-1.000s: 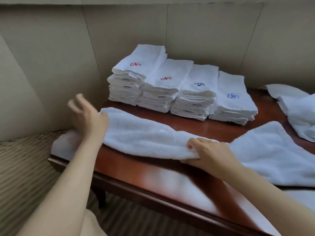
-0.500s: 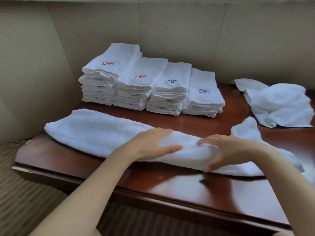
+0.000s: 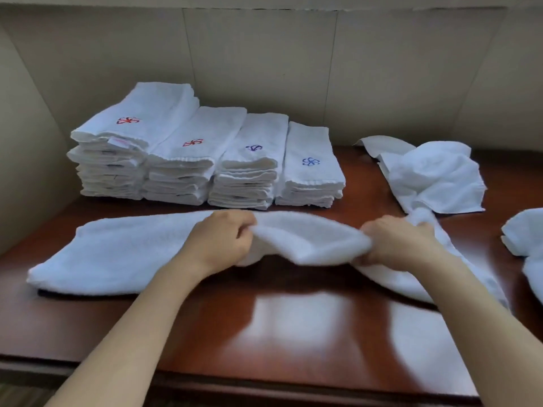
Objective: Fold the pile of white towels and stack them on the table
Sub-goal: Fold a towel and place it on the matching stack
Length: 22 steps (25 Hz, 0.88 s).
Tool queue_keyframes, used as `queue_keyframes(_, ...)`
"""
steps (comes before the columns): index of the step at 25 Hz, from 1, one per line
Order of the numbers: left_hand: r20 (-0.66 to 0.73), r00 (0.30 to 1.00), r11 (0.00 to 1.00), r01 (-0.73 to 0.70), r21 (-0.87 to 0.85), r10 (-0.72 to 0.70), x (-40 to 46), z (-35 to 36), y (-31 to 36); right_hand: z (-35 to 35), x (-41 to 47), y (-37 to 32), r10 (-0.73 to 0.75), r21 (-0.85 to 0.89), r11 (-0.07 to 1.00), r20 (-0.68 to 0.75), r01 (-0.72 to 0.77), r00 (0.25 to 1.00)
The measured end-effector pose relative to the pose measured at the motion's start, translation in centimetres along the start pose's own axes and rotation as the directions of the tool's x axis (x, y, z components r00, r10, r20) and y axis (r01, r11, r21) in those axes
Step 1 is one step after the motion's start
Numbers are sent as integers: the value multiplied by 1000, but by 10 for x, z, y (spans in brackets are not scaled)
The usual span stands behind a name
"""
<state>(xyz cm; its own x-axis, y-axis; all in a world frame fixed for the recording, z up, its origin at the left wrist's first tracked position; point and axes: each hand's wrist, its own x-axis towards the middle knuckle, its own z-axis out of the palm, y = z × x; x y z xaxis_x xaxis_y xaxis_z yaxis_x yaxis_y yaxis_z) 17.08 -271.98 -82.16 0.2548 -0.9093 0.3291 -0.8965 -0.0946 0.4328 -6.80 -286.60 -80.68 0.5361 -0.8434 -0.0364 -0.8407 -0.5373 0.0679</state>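
Observation:
A long white towel point(image 3: 117, 254), folded lengthwise, lies across the dark wooden table point(image 3: 293, 333). My left hand point(image 3: 223, 242) grips the towel near its middle. My right hand point(image 3: 396, 242) grips it a little further right. Between the two hands the towel is lifted into a hump. Its left part lies flat on the table and its right end trails toward the front right. Several stacks of folded white towels point(image 3: 205, 160) with red and blue embroidered marks stand in a row at the back.
A crumpled pile of white towels point(image 3: 432, 177) lies at the back right, and more white cloth point(image 3: 526, 239) shows at the right edge. Beige padded walls close in the table at the back and left. The table's front edge runs along the bottom.
Both hands went from resting flat on the towel to gripping it and lifting its middle. Earlier, my left hand came in from the towel's left end. The view shifted right.

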Motion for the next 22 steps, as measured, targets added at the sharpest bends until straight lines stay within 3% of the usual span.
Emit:
queue_keyframes(1, 157, 987, 993, 56, -107, -39, -1, -6, -3, -9, -9, 1, -44, 80, 996, 170, 31, 984)
queue_keyframes(2, 374, 922, 970, 176, -165, -104, -3, -15, -5, -15, -16, 0, -88, 181, 983, 247, 43, 965)
queue_keyframes(3, 606, 775, 926, 342, -162, -180, -8, -26, -4, -19, -22, -3, -132, 263, 963, 247, 65, 960)
queue_keyframes(4, 742, 631, 876, 466, -126, -229, -13, -34, -3, -21, -26, -7, -171, 291, 952, 240, 97, 956)
queue_keyframes(5, 774, 586, 850, 512, -124, -240, -16, -35, -3, -21, -27, -11, -208, 283, 950, 268, 130, 941)
queue_keyframes(6, 709, 664, 843, 503, -189, -237, -18, -30, -1, -22, -27, -15, -237, 256, 955, 343, 153, 909)
queue_keyframes(8, 350, 912, 890, 329, -315, -213, -13, -4, 3, -23, -28, -21, -231, 196, 969, 486, 153, 843)
queue_keyframes(9, 265, 951, 945, 223, -239, -158, -10, 9, 9, -21, -27, -22, -201, 171, 976, 459, 136, 865)
queue_keyframes(10, 295, 952, 981, 128, -144, -81, -10, 23, 14, -17, -25, -23, -162, 141, 982, 313, 123, 936)
queue_keyframes(11, 342, 939, 997, 44, -67, -19, -11, 35, 18, -12, -22, -24, -96, 103, 990, 15, 94, 995)
queue_keyframes(12, 349, 937, 999, 1, -35, 12, -12, 42, 20, -8, -18, -25, -17, 83, 995, -334, 47, 942)
queue_keyframes(13, 319, 948, 999, -4, -32, 14, -11, 48, 20, -7, -16, -25, 39, 85, 996, -569, 11, 821)
queue_keyframes(14, 287, 958, 1000, -1, -29, 9, -11, 50, 21, -8, -18, -26, 61, 82, 997, -671, -7, 739)
queue_keyframes(15, 294, 956, 1000, 6, 14, -10, -11, 51, 20, -9, -21, -25, 58, 45, 998, -606, -38, 793)
queue_keyframes(16, 342, 939, 997, 12, 82, -39, -11, 52, 18, -10, -24, -23, 45, -19, 998, -422, -58, 905)
queue_keyframes(17, 404, 912, 989, 17, 145, -75, -10, 51, 15, -12, -31, -20, 22, -92, 995, -150, -36, 989)
queue_keyframes(19, 485, 865, 975, 25, 221, -132, -8, 46, 10, -15, -44, -17, -38, -57, 997, 292, 57, 956)
queue_keyframes(20, 508, 849, 973, 32, 231, -148, -6, 42, 8, -16, -48, -12, -86, 80, 995, 384, 60, 919)
queue_keyframes(22, 526, 833, 971, 48, 235, -169, -4, 33, 4, -18, -53, -10, -153, 432, 902, 338, -8, 928)
